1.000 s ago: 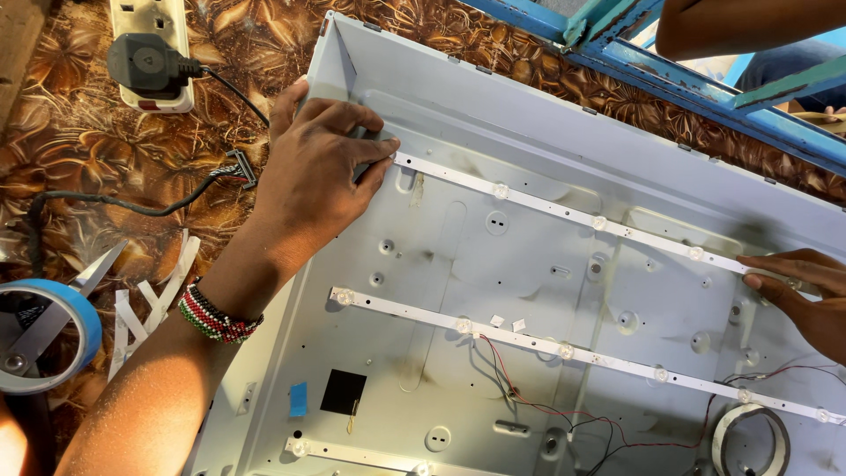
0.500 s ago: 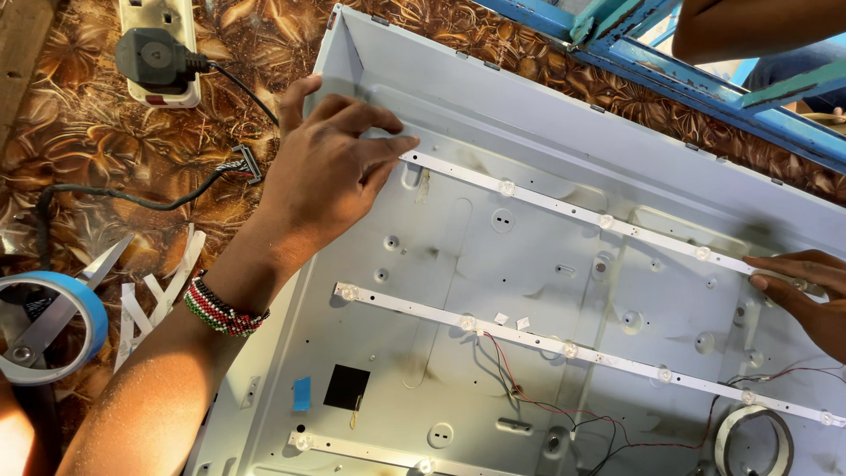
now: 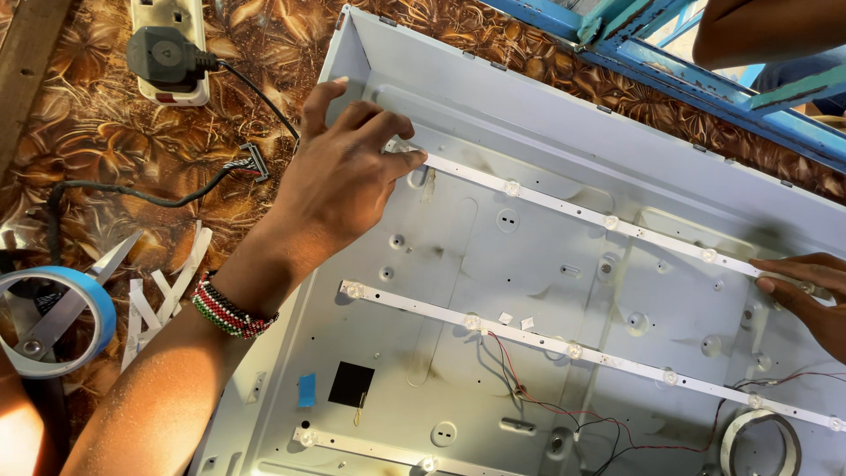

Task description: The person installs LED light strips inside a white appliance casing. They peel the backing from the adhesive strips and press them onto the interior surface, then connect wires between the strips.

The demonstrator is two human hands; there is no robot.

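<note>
A white metal back panel [image 3: 546, 115] lies flat in front of me. Three thin white light strips with round lenses run across it. My left hand [image 3: 339, 181] pinches the left end of the top strip [image 3: 564, 207] between thumb and fingers, holding it a little above the panel. My right hand [image 3: 806, 291] reaches in from the right edge, fingertips on that strip's other end. The middle strip [image 3: 573, 350] and the bottom strip [image 3: 370, 449] lie flat on the panel. A beaded band sits on my left wrist.
Red and black wires [image 3: 564, 410] trail over the panel's lower part by a tape roll [image 3: 758, 445]. A blue tape roll [image 3: 53, 317], white strip offcuts [image 3: 159, 291], a black cable with connector [image 3: 251, 166] and a plugged power strip [image 3: 167, 53] lie left. Blue frame bars [image 3: 696, 84] cross above.
My left hand has shifted slightly and lifted its fingers, now pinching the strip's left end instead of pressing flat on it. The right hand stays at the other end.
</note>
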